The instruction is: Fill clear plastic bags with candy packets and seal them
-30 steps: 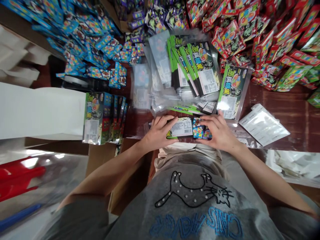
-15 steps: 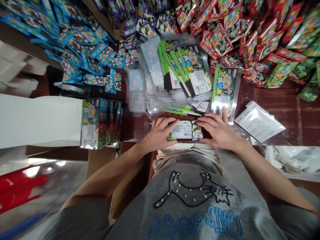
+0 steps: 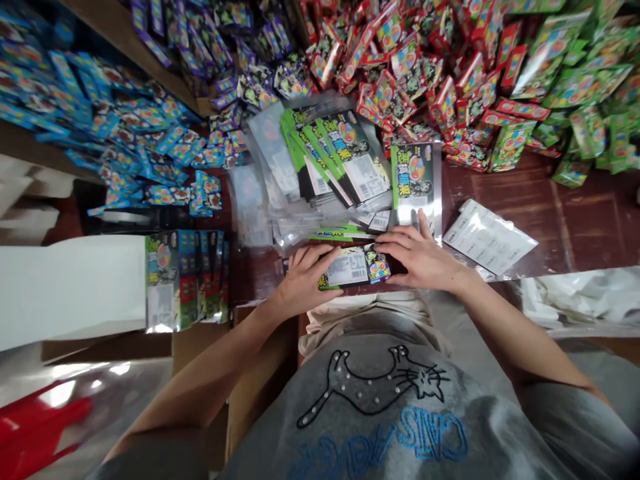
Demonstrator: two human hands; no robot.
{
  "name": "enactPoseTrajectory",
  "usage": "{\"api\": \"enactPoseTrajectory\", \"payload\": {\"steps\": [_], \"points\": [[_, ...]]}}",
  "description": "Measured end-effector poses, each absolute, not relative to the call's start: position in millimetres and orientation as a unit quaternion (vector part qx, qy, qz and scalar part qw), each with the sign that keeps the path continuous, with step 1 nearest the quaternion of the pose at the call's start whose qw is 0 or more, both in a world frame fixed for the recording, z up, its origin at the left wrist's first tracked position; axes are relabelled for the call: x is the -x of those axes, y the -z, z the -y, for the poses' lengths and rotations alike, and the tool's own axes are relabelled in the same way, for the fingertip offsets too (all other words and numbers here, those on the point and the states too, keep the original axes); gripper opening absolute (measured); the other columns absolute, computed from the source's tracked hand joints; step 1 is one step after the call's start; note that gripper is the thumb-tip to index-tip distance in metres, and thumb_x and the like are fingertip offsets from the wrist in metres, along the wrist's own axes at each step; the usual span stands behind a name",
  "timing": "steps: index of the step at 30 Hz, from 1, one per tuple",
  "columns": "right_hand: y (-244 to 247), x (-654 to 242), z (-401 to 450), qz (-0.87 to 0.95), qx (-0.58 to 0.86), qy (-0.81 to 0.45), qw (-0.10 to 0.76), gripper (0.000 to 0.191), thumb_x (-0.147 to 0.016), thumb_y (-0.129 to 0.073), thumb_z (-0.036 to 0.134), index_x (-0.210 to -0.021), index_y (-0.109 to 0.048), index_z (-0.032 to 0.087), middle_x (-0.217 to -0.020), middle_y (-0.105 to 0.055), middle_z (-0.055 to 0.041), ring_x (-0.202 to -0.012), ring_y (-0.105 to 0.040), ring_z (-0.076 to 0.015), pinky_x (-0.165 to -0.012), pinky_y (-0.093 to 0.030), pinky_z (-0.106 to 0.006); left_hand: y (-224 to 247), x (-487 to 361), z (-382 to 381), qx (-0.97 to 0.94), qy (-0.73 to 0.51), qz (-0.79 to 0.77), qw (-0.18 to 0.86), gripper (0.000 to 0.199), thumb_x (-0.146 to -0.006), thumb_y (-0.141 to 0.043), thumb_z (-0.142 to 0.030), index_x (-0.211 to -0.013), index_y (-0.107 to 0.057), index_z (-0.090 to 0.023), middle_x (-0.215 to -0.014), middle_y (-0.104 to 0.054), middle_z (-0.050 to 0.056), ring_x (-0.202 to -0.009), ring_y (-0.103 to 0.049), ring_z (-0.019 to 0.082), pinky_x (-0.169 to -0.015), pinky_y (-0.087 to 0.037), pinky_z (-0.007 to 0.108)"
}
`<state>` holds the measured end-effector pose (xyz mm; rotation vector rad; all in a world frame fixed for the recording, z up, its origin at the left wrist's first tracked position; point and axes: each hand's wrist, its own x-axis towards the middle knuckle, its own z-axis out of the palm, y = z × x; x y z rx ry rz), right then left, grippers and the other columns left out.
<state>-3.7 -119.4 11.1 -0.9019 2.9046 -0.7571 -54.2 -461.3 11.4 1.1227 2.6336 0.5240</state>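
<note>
Labelled pack — left hand, right hand at its ends; red boxes beyond.

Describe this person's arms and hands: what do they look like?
Both the left hand and right hand are bare, with no gloves. The forearms are bare too, with no watch or bracelet visible. Short grey sleeves, the same colour as the shirt, end near the elbows.

I have the black-and-green pack flat along the near edge of the desk, white barcode label up, purple box at its right end
</note>
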Motion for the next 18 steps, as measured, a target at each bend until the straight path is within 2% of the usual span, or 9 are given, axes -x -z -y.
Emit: {"api": "enactPoseTrajectory", "payload": {"steps": [5,10,14,18], "points": [[-15.8,-6.7,118.5,-0.952,0.199,0.224,-0.059,0.06,-0.089,-0.082,0.044,-0.142,-0.062,0.024,-0.146,-0.066,-0.0152,-0.135,-0.057,-0.0409,-0.134,-0.012,-0.08,-13.2,48.4,457.9,-0.346,-0.195,-0.91,0.117,0.088,-0.084,-0.09,-0.045,-0.162,-0.053,-0.026,-0.151,-0.061,0.014,-0.142,-0.056,0.037,-0.122,-0.043,0.053],[-7.6,-14.6,127.2,-0.932,0.238,0.269,-0.046,0.059,-0.09,-0.082,0.05,-0.14,-0.063,0.024,-0.141,-0.071,-0.0127,-0.132,-0.063,-0.038,-0.136,-0.007,-0.079,-14.7,43.8,449.8,-0.354,-0.185,-0.911,0.103,0.088,-0.084,-0.091,-0.043,-0.162,-0.054,-0.026,-0.151,-0.061,0.015,-0.141,-0.057,0.038,-0.12,-0.044,0.053],[-4.5,-12.6,127.9,-0.927,0.265,0.264,-0.028,0.063,-0.094,-0.08,0.057,-0.146,-0.062,0.024,-0.159,-0.064,-0.0139,-0.148,-0.058,-0.0366,-0.138,-0.017,-0.075,-14.8,45.3,445.4,-0.379,-0.191,-0.901,0.085,0.088,-0.086,-0.088,-0.042,-0.164,-0.051,-0.026,-0.149,-0.062,0.016,-0.138,-0.059,0.039,-0.119,-0.046,0.054],[-6.3,-10.5,130.6,-0.942,0.249,0.217,-0.052,0.068,-0.092,-0.071,0.079,-0.132,-0.073,0.024,-0.175,-0.047,-0.016,-0.162,-0.043,-0.04,-0.134,-0.025,-0.077,-10.2,48.8,446.1,-0.359,-0.183,-0.913,0.066,0.09,-0.085,-0.087,-0.044,-0.165,-0.049,-0.03,-0.148,-0.063,0.015,-0.136,-0.061,0.04,-0.118,-0.049,0.056]]}}
